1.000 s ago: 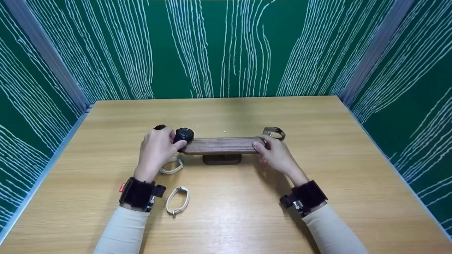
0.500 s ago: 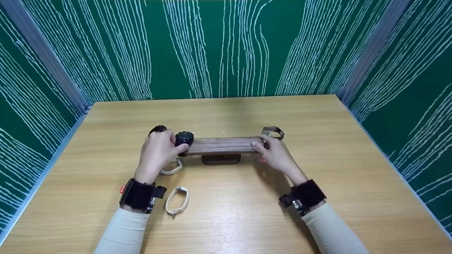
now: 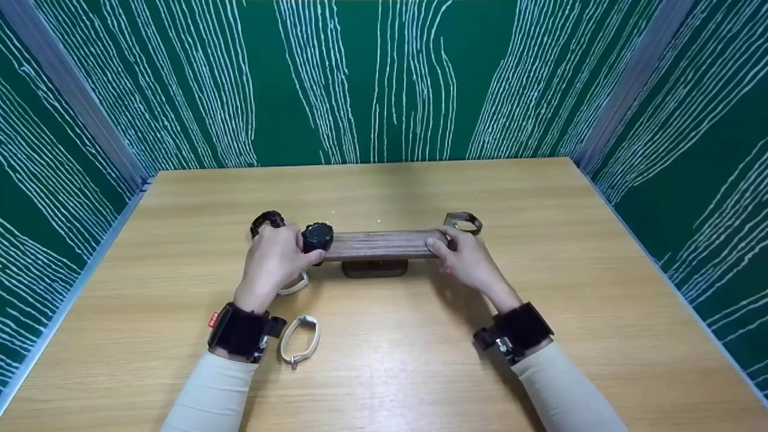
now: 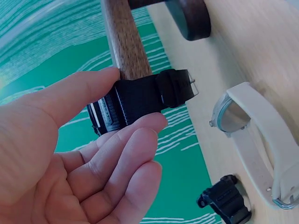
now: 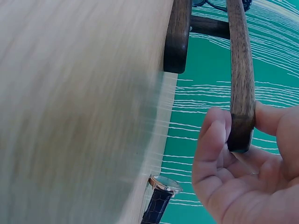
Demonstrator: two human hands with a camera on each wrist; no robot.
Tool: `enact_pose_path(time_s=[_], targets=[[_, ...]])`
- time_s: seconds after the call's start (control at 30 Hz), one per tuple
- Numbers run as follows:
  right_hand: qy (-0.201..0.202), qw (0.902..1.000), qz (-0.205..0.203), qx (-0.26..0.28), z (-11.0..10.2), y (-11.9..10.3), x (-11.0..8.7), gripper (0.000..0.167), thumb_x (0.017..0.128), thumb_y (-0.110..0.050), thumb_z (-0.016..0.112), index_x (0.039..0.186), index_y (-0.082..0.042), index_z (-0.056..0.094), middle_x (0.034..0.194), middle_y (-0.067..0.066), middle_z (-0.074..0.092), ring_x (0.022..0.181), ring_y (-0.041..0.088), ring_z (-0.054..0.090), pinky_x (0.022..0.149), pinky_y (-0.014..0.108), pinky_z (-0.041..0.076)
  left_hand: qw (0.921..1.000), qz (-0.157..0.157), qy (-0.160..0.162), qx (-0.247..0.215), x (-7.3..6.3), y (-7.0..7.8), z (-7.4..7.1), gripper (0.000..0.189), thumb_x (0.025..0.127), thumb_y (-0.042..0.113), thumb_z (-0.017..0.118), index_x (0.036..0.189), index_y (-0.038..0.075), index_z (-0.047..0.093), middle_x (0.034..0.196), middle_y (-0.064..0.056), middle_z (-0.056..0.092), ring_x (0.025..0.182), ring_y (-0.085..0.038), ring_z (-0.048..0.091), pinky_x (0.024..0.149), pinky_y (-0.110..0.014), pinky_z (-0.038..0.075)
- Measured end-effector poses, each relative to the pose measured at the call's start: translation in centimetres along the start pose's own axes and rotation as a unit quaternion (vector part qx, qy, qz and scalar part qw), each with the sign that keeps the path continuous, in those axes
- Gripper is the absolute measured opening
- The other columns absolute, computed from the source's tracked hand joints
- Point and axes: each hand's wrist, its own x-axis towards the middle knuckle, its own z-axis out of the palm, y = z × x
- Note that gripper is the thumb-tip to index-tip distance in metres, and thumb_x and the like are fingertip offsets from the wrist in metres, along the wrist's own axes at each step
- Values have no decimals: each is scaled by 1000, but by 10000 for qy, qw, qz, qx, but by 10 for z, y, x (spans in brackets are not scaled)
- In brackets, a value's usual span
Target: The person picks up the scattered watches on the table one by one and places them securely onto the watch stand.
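Centre-left, pinching black wristwatch (image 3: 318, 236) in left hand (image 3: 271, 258) against wooden stand (image 3: 384, 245); centre-right, gripping stand's end in right hand (image 3: 471, 259).

Room under bar (image 3: 384, 245), beside base (image 3: 375, 270)

Boxy and black, like the right wristband (image 3: 523, 330), the left wristband (image 3: 237, 331) has a red tag (image 3: 213, 320) on its outer edge, black knob (image 3: 277, 327) and silvery metal (image 3: 263, 342) on its inner — and, elbow-side, a pale sleeve (image 3: 211, 393).
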Motion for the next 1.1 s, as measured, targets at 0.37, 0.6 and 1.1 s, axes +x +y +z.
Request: enact_pose_path(time_s=[0.37, 0.6, 1.1], targets=[[96, 9998, -144, -103, -1, 0, -1, 47, 93, -43, 55, 133, -18, 52, 73, 15, 66, 63, 27, 67, 56, 32, 49, 9992, 222, 205, 273, -1, 6, 6, 42, 72, 50, 76, 73, 13, 56, 67, -1, 61, 71, -24, 57, 59, -35, 42], [115, 9998, -160, -101, 0, 0, 0, 46, 93, -43, 56, 132, -19, 53, 75, 17, 66, 63, 29, 67, 56, 32, 49, 9992, 215, 181, 292, -2, 11, 13, 44, 72, 53, 76, 74, 13, 57, 66, -1, 59, 64, -22, 57, 51, -31, 38], [-344, 9993, 154, -65, -7, -6, 2, 48, 94, -42, 55, 135, -19, 50, 81, 13, 64, 68, 26, 68, 53, 29, 49, 9972, 382, 472, 441, -5, 18, 24, 45, 72, 55, 74, 72, 13, 56, 61, 0, 57, 57, -20, 55, 48, -31, 37]])
